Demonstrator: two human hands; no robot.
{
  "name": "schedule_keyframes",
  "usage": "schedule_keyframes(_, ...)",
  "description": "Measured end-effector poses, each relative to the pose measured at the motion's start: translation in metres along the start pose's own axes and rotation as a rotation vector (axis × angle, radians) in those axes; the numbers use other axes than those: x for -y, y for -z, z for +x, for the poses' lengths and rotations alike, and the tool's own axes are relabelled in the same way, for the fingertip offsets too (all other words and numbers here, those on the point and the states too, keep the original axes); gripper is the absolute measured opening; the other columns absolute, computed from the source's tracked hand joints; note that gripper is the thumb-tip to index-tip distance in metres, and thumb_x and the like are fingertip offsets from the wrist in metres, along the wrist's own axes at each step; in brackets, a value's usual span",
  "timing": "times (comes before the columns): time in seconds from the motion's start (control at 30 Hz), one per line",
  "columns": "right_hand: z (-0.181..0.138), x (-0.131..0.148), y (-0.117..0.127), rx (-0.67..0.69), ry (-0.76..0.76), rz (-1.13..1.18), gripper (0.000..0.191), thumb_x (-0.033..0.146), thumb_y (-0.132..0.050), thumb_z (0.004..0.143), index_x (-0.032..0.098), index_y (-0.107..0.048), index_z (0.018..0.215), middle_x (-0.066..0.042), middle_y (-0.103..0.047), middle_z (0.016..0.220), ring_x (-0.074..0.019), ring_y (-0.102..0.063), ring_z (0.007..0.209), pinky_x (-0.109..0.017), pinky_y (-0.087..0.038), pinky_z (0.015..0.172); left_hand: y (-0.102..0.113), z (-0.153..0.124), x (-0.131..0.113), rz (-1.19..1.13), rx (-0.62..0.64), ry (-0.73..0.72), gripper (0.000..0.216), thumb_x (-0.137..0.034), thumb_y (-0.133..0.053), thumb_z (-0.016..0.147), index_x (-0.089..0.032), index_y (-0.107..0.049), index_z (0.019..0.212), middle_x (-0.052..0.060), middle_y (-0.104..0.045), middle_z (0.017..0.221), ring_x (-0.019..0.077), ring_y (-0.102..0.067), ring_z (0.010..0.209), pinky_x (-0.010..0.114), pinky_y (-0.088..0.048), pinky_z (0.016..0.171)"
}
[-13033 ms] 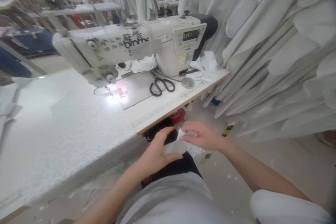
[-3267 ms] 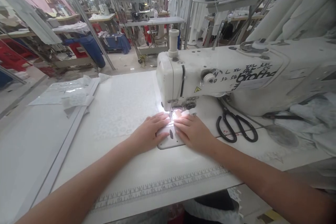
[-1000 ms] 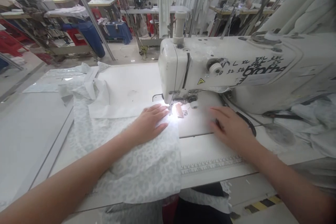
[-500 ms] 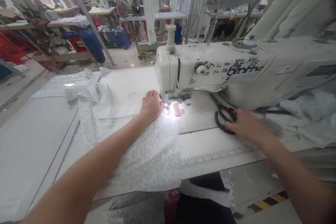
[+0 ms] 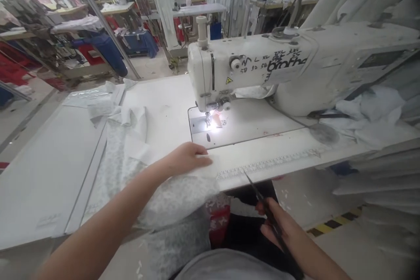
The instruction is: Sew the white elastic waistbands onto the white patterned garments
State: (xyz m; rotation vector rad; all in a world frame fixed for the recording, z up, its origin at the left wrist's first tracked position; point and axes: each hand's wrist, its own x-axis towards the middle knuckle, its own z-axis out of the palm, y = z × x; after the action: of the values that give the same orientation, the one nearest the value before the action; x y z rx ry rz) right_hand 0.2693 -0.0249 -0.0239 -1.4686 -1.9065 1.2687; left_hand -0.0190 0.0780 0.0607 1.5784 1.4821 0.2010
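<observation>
Pale grey-patterned white fabric [image 5: 183, 194] lies over the left part of the sewing table and hangs past its front edge. My left hand [image 5: 188, 157] is on this fabric in front of the needle area, fingers and thumb closed on its upper edge. My right hand [image 5: 280, 225] holds black-handled scissors [image 5: 254, 186] off the table's front edge, blades pointing up and left toward the printed ruler. Whether the blades are apart cannot be made out. Behind my hands is the white sewing machine [image 5: 249, 68], its lamp lighting the presser foot [image 5: 208, 119], with no fabric under it.
A printed ruler [image 5: 269, 164] runs along the table's front edge. Crumpled white cloth [image 5: 370, 109] and a dark tool [image 5: 323, 114] lie at the right, beside a round mesh-like disc [image 5: 324, 133]. A clear-topped board [image 5: 42, 166] covers the left side. Other sewing stations stand behind.
My right hand has picked up the scissors from beside the machine and brought them to the table's front. My left hand has drawn the fabric from the presser foot toward me.
</observation>
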Motion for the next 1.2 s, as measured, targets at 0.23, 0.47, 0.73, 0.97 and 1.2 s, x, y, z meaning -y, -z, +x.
schedule_keyframes(0.23, 0.006, 0.024, -0.006, 0.198, 0.017, -0.081, 0.021, 0.034, -0.054, 0.079, 0.020, -0.040, 0.087, -0.004, -0.050, 0.091, -0.0205, -0.051, 0.084, -0.034, -0.044, 0.073, -0.026, -0.049, -0.007, -0.236, -0.024, -0.061, 0.033, -0.047, -0.053, 0.079, -0.017, -0.065, 0.084, 0.001, -0.058, 0.066, 0.0110, -0.049, 0.054, 0.021, -0.038, 0.051)
schedule_keyframes(0.47, 0.008, 0.039, -0.022, 0.146, 0.114, -0.074, 0.025, 0.027, -0.060, 0.074, 0.021, -0.038, 0.083, -0.002, -0.048, 0.090, -0.0188, -0.048, 0.084, -0.030, -0.041, 0.071, -0.059, -0.065, 0.000, -0.476, -0.090, -0.017, 0.031, -0.046, -0.060, 0.074, -0.019, -0.067, 0.089, 0.004, -0.067, 0.090, 0.0204, -0.061, 0.084, 0.029, -0.046, 0.077)
schedule_keyframes(0.73, -0.004, 0.030, -0.037, 0.113, 0.035, -0.132, 0.027, 0.033, -0.059, 0.075, 0.021, -0.036, 0.067, 0.002, -0.048, 0.069, -0.0167, -0.046, 0.064, -0.027, -0.033, 0.057, -0.081, -0.069, 0.005, -0.637, -0.088, 0.031, 0.040, -0.047, -0.061, 0.074, -0.020, -0.065, 0.104, 0.007, -0.067, 0.097, 0.0236, -0.061, 0.093, 0.035, -0.047, 0.083)
schedule_keyframes(0.97, -0.016, 0.023, -0.038, 0.124, 0.013, -0.062, 0.019, 0.028, -0.059, 0.073, 0.020, -0.041, 0.069, 0.001, -0.051, 0.071, -0.0164, -0.048, 0.065, -0.026, -0.034, 0.058, -0.092, -0.071, -0.005, -0.553, 0.002, -0.077, 0.030, -0.042, -0.054, 0.080, -0.023, -0.068, 0.099, 0.004, -0.065, 0.106, 0.0234, -0.056, 0.105, 0.035, -0.040, 0.096)
schedule_keyframes(1.2, -0.017, 0.016, -0.030, 0.062, -0.018, -0.103, 0.027, 0.029, -0.056, 0.074, 0.021, -0.032, 0.064, 0.002, -0.046, 0.065, -0.0149, -0.044, 0.060, -0.025, -0.031, 0.054, -0.088, -0.074, -0.003, -0.404, -0.245, 0.099, 0.034, -0.051, -0.054, 0.078, -0.022, -0.063, 0.092, 0.001, -0.066, 0.083, 0.0184, -0.061, 0.075, 0.027, -0.047, 0.068)
